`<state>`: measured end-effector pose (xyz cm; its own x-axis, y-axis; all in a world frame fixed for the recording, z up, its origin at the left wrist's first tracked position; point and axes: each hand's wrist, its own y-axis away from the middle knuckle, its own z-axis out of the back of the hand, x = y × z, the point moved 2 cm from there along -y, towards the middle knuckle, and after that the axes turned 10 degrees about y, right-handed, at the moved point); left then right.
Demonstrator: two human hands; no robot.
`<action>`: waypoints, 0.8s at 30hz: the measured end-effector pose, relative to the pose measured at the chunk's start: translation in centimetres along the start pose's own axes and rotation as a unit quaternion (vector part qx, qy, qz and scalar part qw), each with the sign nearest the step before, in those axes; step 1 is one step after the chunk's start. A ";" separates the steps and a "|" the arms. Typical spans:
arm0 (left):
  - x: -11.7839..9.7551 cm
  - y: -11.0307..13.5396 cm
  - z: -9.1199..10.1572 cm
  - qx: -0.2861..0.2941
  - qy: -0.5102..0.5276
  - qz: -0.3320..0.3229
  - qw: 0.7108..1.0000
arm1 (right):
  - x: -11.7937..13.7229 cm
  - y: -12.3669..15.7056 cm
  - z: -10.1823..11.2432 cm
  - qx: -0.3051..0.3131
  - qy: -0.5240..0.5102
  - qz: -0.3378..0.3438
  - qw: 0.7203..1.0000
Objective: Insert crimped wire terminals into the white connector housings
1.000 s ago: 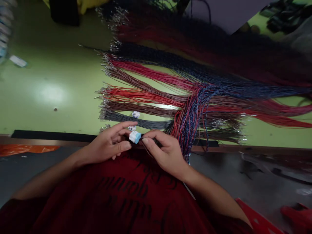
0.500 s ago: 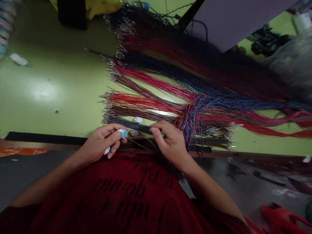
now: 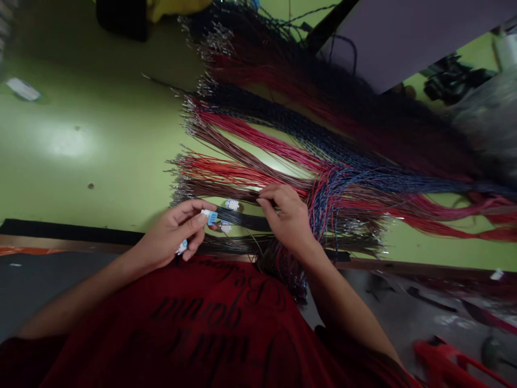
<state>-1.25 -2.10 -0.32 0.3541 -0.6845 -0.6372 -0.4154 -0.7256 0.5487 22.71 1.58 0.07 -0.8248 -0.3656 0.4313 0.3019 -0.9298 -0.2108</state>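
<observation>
My left hand [image 3: 180, 231] is closed around a blue-and-white plastic connector [image 3: 210, 216], pinched between thumb and forefinger. A second blue-and-white connector [image 3: 181, 247] is tucked under its lower fingers. My right hand [image 3: 285, 213] is in a pinch over the edge of the brown wires [image 3: 226, 191]; what lies between its fingertips is too small to make out. Between the hands, black wires [image 3: 246, 220] run along the table, with a white connector [image 3: 232, 205] above them and another white connector [image 3: 225, 226] below.
Red-orange wires [image 3: 218, 168], pink wires [image 3: 250, 129] and dark blue wires [image 3: 258, 110] with metal terminal ends lie across the green table [image 3: 117, 161]. A pale panel [image 3: 404, 37] slants over the back right. A white piece [image 3: 23, 89] lies far left.
My right hand has moved up from the black wires to the brown ones. My left hand has shifted slightly right, still holding its connectors. The whole view has shifted a little.
</observation>
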 end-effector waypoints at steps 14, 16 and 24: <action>0.1 -0.2 -1.1 0.053 0.109 0.044 0.992 | 6.3 -2.5 2.5 0.061 -0.150 0.102 0.982; 0.3 -0.1 -0.8 0.042 0.104 0.039 0.993 | 5.2 -2.7 1.2 0.066 -0.113 0.075 0.989; 0.7 0.1 -0.2 0.032 0.037 0.012 0.999 | -1.5 0.2 6.3 0.035 -0.144 -0.097 0.984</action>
<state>-0.86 -2.71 -0.61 0.4032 -0.7067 -0.5814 -0.4766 -0.7045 0.5259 26.98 1.68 4.91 -0.7034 -0.1690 0.6904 0.1934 -0.9802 -0.0428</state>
